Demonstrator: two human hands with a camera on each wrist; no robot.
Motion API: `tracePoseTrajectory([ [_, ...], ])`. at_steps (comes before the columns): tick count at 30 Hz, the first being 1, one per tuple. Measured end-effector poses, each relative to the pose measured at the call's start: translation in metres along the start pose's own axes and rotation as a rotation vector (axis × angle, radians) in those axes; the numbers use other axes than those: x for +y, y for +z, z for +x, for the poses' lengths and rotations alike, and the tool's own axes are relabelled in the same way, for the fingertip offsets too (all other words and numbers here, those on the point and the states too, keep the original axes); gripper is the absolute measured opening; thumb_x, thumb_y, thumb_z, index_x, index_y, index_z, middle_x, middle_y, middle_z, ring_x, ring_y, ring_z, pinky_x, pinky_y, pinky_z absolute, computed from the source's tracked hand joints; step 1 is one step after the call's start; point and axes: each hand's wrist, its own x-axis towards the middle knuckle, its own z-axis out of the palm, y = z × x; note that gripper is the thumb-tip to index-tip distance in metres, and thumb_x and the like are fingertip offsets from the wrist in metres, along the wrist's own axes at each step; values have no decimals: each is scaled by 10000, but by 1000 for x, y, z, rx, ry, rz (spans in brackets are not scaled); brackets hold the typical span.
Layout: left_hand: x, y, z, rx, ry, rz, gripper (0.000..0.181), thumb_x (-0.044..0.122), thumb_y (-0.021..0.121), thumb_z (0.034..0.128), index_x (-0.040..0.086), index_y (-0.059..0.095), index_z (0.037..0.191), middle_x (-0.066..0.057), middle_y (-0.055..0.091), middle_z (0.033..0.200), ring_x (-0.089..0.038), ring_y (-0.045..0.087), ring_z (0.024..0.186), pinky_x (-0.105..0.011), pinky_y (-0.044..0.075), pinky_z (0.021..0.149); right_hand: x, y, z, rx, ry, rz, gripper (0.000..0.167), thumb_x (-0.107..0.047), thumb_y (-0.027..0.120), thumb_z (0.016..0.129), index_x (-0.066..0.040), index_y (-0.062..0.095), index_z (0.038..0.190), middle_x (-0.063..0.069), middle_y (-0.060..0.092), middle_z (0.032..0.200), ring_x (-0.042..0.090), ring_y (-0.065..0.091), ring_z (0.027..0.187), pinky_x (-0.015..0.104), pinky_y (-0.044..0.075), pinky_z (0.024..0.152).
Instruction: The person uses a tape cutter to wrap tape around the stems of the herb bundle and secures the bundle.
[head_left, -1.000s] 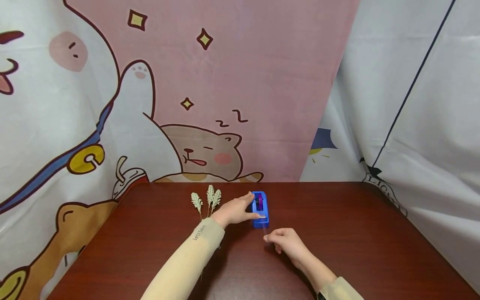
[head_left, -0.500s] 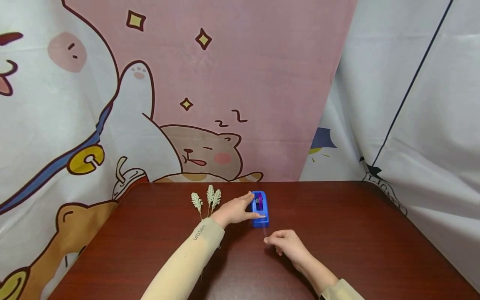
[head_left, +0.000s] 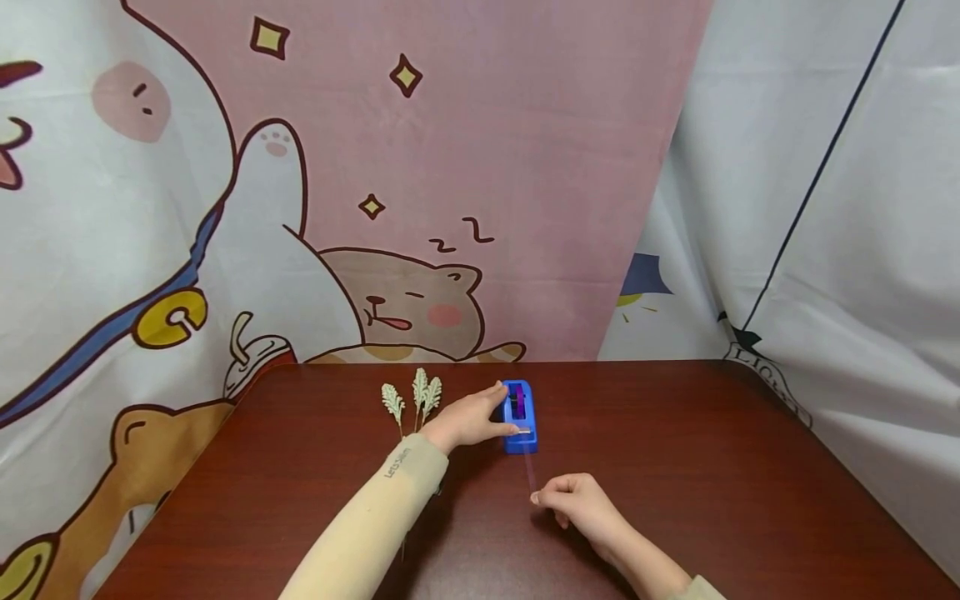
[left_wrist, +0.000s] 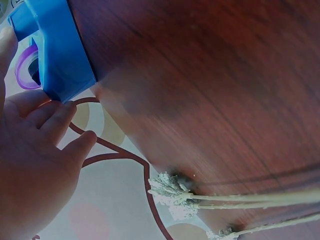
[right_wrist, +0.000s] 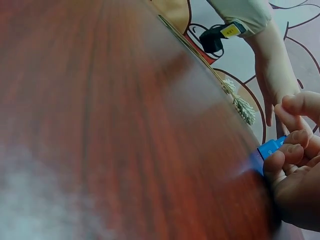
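Spanning from the blue dispenser (head_left: 525, 424) near the 12 o'clock edge of the table (head_left: 712, 467), tape (head_left: 529, 473) runs toward 6 | left hand (head_left: 472, 419) holds dispenser's 9 o'clock side, thumb and fingers spread | right hand (head_left: 573, 504) pinches tape end; low, even pull seems best | pale stems (head_left: 421, 390) at 9; roomier toward 3

Cream left sleeve (head_left: 367, 525), dark lettering (head_left: 397, 462) near its cuff (head_left: 429, 455), cream right sleeve (head_left: 699, 590), black wrist device (right_wrist: 211, 41), yellow label (right_wrist: 230, 31)
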Motion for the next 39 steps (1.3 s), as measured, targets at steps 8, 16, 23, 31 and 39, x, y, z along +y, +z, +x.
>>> tracePoseTrajectory([
  [8, 0, 0, -1, 5, 5, 4, 839, 576, 598, 886, 108, 307, 1520, -60, 238, 1576, -236, 312, 1401, -397, 324, 1084, -2, 2, -8, -6, 17, 20, 332, -148, 694, 835, 156, 592, 753, 21, 564, 608, 124, 498, 587, 296, 451, 686],
  [16, -1, 0, -1, 9, 2, -1, 840, 574, 600, 886, 105, 309, 1518, -61, 238, 1576, -229, 309, 1401, -395, 325, 1083, -2, 3, -9, -6, 9, 16, 351, -131, 690, 824, 188, 561, 755, 12, 483, 563, 118, 481, 565, 282, 458, 669],
  [23, 0, 0, 1, 12, 13, 20, 841, 586, 600, 880, 107, 323, 1514, -62, 250, 1571, -227, 322, 1395, -384, 337, 1075, 0, 0, -13, -45, -28, 28, 350, -109, 682, 836, 189, 535, 728, 3, 435, 528, 142, 557, 671, 292, 459, 733],
  [31, 1, -2, 1, 11, 13, 24, 841, 584, 609, 874, 108, 332, 1510, -60, 259, 1568, -229, 328, 1392, -386, 338, 1075, 2, 0, -19, -100, -72, 26, 291, -96, 670, 855, 153, 592, 725, -2, 470, 571, 76, 450, 532, 233, 418, 559],
  [39, 0, -1, 0, 2, 3, 13, 845, 593, 593, 879, 120, 310, 1519, -46, 237, 1576, -215, 304, 1404, -384, 322, 1086, 3, 2, -20, -86, -80, -14, 219, -108, 685, 854, 88, 677, 756, -9, 454, 559, 66, 432, 509, 222, 404, 526],
])
